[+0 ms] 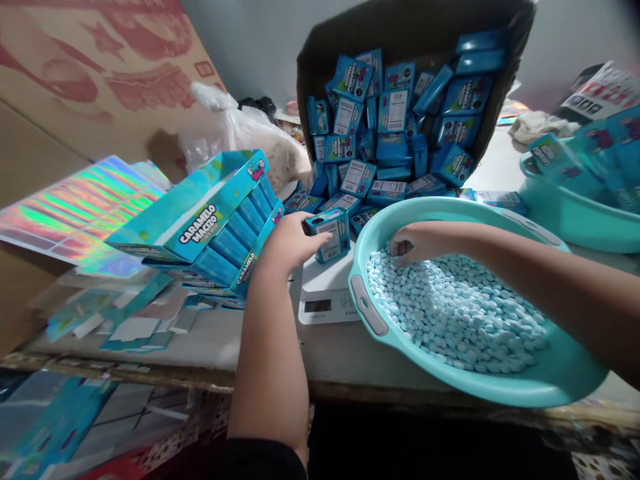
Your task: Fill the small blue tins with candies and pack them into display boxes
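My left hand (295, 243) grips a small blue candy box (333, 240), thumb along its printed side and fingers behind. The box is upright at the white kitchen scale (323, 301); whether it rests on the plate I cannot tell. Digits on the scale's display are too blurred to read. My right hand (407, 244) is inside the turquoise basin (475, 393), at its far left part, just over the pale blue candies (465, 313). Its fingers are curled closed, and what they hold is hidden.
Left of my left arm stands a blue display carton (200, 220) with small boxes in it. Behind, a large tipped cardboard box (400, 20) spills many blue candy boxes. A second turquoise basin (575, 207) is at the right. Cardboard scraps (143, 327) lie near the table edge.
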A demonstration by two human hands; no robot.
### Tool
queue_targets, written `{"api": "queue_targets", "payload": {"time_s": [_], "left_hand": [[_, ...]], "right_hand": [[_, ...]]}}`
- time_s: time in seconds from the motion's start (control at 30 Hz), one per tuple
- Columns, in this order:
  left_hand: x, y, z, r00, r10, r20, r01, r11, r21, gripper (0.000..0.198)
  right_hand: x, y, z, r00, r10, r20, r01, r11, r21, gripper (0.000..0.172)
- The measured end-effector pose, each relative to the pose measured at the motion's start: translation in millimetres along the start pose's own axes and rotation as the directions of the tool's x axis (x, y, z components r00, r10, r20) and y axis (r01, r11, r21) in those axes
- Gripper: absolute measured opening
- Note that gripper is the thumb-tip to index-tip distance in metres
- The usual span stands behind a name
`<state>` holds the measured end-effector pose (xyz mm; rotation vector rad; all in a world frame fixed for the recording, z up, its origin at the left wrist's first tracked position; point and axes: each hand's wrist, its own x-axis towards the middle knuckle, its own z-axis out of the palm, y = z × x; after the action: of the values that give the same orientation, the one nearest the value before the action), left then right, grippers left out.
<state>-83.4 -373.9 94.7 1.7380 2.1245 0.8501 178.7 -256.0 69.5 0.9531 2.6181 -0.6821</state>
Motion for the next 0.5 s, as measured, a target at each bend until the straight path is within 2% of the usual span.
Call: {"api": "queue_targets", "payload": {"time_s": [0.03,0.07,0.1,0.13,0.17,0.2,0.27,0.33,0.37,0.5], "left_hand": [[0.3,2.9,4.3,0.99,0.05,-0.131,-0.055,0.998,-0.035,0.04],[0.1,6.0,8.2,0.955,0.126,-0.27,-0.142,0.989,-0.042,0.042],[-0.6,9.0,11.4,0.894,0.222,-0.389,-0.245,0.969,-0.009,0.042],[-1.9,12.1,13.7,0.825,0.332,-0.458,-0.345,0.937,0.059,0.041],[-3.4,14.9,15.3,0.762,0.451,-0.465,-0.434,0.888,0.15,0.041],[-5.2,17.5,16.3,0.714,0.565,-0.412,-0.515,0.824,0.237,0.041],[-8.5,21.7,17.3,0.659,0.72,-0.217,-0.646,0.69,0.326,0.043],[-10.9,25.0,18.6,0.621,0.781,-0.065,-0.722,0.602,0.342,0.044],[-11.7,26.4,19.5,0.606,0.794,-0.046,-0.735,0.581,0.351,0.044],[-12.7,30.0,22.2,0.56,0.818,-0.129,-0.723,0.559,0.405,0.042]], "right_hand": [[0.1,-0.1,0.2,1.0,0.001,-0.001,-0.001,1.0,0.001,0.039],[0.1,-0.1,0.6,1.0,0.0,-0.004,0.0,1.0,-0.001,0.038],[0.0,-0.1,0.9,1.0,-0.001,-0.01,0.001,1.0,-0.003,0.037],[-0.1,-0.1,1.3,1.0,-0.004,-0.015,0.004,1.0,-0.002,0.037],[-0.3,-0.3,1.7,1.0,-0.01,-0.018,0.01,1.0,0.0,0.036],[-0.6,-0.7,1.9,1.0,-0.018,-0.02,0.018,1.0,-0.001,0.035],[-1.5,-2.3,1.9,0.999,-0.035,-0.025,0.035,0.999,-0.016,0.034],[-2.9,-5.2,1.1,0.999,-0.045,-0.032,0.043,0.998,-0.036,0.031],[-3.8,-7.0,0.4,0.998,-0.043,-0.035,0.042,0.998,-0.043,0.029],[-7.1,-13.1,-2.6,1.0,-0.017,-0.024,0.016,0.999,-0.038,0.026]]}}
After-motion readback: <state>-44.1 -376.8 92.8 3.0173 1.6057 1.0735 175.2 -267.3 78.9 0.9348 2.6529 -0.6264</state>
